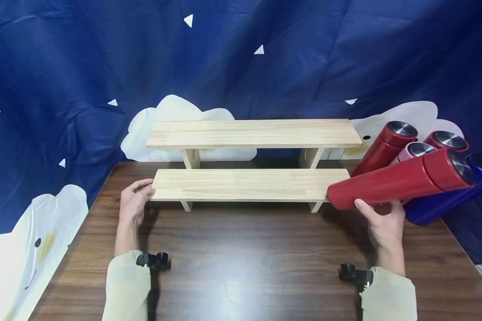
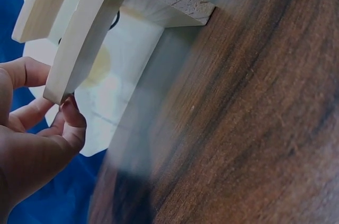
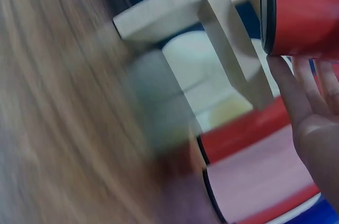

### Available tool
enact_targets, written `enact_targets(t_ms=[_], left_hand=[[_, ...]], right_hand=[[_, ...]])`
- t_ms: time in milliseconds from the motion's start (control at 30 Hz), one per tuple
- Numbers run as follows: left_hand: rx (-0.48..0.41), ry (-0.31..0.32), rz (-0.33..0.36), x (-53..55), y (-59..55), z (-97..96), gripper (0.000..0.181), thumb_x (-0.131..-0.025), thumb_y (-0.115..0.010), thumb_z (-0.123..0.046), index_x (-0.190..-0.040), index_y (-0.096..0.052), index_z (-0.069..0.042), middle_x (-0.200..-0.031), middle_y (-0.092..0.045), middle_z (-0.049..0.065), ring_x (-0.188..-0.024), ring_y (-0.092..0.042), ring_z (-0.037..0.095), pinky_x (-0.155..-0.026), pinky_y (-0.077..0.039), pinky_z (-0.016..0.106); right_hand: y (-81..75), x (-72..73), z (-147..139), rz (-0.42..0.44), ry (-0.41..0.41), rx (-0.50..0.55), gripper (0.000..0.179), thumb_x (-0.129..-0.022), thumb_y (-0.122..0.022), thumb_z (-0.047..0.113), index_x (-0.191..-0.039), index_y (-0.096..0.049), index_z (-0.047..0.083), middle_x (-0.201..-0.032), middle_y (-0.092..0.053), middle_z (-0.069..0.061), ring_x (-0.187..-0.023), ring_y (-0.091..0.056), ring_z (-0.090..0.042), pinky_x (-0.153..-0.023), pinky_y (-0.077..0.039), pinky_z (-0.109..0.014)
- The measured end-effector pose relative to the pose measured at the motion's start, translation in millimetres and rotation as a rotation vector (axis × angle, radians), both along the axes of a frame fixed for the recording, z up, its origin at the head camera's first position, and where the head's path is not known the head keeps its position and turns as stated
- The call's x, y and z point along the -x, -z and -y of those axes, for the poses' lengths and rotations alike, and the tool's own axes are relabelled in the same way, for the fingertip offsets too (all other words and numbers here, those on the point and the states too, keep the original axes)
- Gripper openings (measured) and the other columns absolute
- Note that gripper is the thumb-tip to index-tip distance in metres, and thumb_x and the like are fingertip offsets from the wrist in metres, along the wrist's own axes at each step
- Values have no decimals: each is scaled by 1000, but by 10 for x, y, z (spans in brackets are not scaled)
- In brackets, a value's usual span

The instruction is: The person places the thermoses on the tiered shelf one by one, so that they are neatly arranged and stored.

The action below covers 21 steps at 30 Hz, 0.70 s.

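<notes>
A two-tier wooden rack stands on the table, its lower board [image 1: 241, 183] in front of and below the upper board [image 1: 249, 133]. My left hand [image 1: 134, 203] pinches the left end of the lower board, thumb and fingertips at its edge in the left wrist view. On the other side, my right hand [image 1: 387, 225] holds a red thermos bottle [image 1: 389, 183] in the air. The bottle leans far over, steel-topped cap to the right, its base overlapping the lower board's right end in the head view. From below, fingers [image 3: 310, 89] support it in the right wrist view.
Behind the held bottle stand several more thermos bottles: a red one [image 1: 379, 149], a pink one [image 1: 415, 150], a darker red one [image 1: 450, 140] and a blue one [image 1: 431, 208]. A blue curtain [image 1: 241, 67] with white shapes hangs behind the brown table [image 1: 241, 258].
</notes>
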State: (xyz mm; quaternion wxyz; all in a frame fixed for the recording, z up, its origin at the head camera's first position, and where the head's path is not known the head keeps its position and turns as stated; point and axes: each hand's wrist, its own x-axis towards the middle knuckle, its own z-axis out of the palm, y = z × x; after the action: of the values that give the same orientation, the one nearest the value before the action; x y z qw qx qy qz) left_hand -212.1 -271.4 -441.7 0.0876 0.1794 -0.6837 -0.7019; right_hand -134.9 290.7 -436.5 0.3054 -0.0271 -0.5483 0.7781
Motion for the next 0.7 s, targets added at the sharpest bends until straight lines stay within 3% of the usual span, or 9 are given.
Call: enact_targets(t_ms=[233,500,700], left_hand=[[-17,-8,-1,9,10,-10,34,-87,-60,8,-120,-63,8,-88,-69,-5,-84,-61,8,-69,-50,16],[7,-9,7,-5,4,-9,33,-86,-59,7,-119,-64,7,-89,-68,-6,-82,-61,6,-68,-49,16],[25,-9,18,9,4,-3,35,-88,-59,5,-122,-62,7,-89,-67,-6,-83,-61,7,-68,-48,16]], right_hand=[[-66,135,186,6,-20,-67,57,-72,-67,-29,-121,-67,0,-106,-69,-10,-93,-65,-18,-79,-54,-23],[-116,297,430,-32,-54,-8,50,-73,-66,-27,-112,-70,2,-99,-69,-8,-85,-64,-16,-73,-55,-22],[-143,412,594,-30,-80,-5,50,-73,-68,-25,-114,-70,5,-102,-68,-8,-86,-64,-17,-74,-56,-23]])
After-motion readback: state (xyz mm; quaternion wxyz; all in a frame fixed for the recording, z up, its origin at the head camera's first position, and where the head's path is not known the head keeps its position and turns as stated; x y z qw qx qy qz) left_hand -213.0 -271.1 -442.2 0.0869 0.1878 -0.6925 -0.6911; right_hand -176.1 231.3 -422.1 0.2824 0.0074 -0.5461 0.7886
